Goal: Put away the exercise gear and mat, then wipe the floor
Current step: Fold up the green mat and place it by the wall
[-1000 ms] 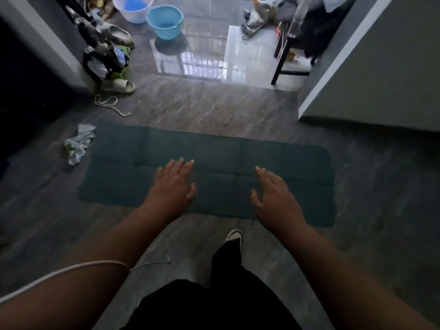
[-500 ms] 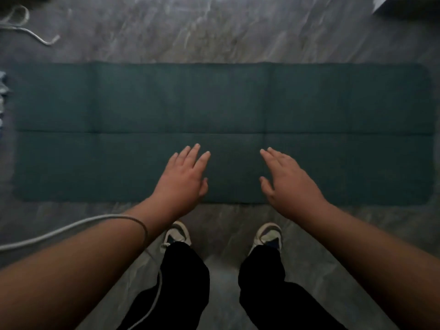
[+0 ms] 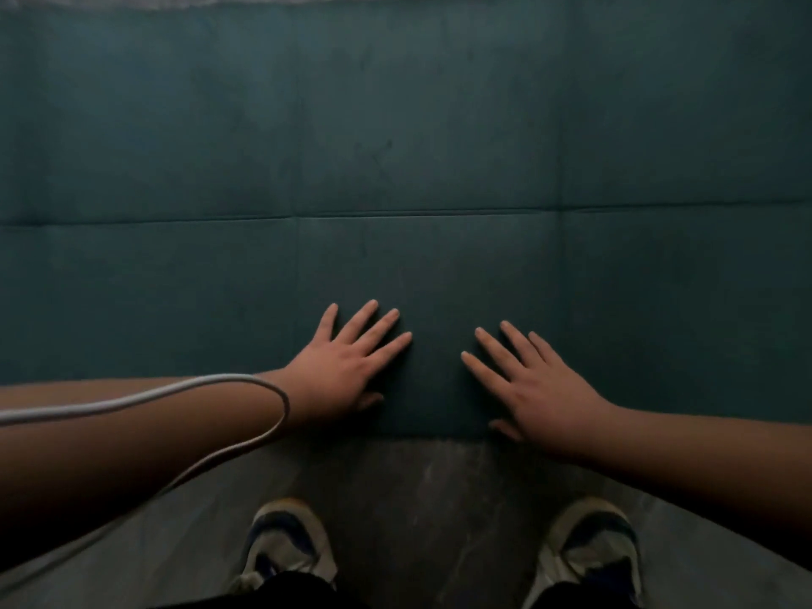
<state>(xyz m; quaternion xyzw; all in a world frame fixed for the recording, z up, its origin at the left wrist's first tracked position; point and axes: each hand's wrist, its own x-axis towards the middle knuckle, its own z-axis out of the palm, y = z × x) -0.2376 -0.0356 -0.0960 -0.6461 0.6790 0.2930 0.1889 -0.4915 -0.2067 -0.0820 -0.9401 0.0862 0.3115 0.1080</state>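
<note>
Mat, dark green foam with fold creases (image 3: 395, 147): lay unfolded, flat on the grey marbled floor (image 3: 417, 498). Left hand (image 3: 342, 371) and right hand (image 3: 536, 389) rested spread-fingered near its front edge, gripping nothing. Folding, storage and floor wiping judged outstanding.

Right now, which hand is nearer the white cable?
Left. The cable loops over the forearm just behind the left hand; the right hand lies flat on the mat, clear of it.

Both hands reach forward, palms down, fingers straight and spread. The left hand (image 3: 340, 371) and right hand (image 3: 534, 389) lie side by side, apart, bare forearms coming in from either side.
</note>
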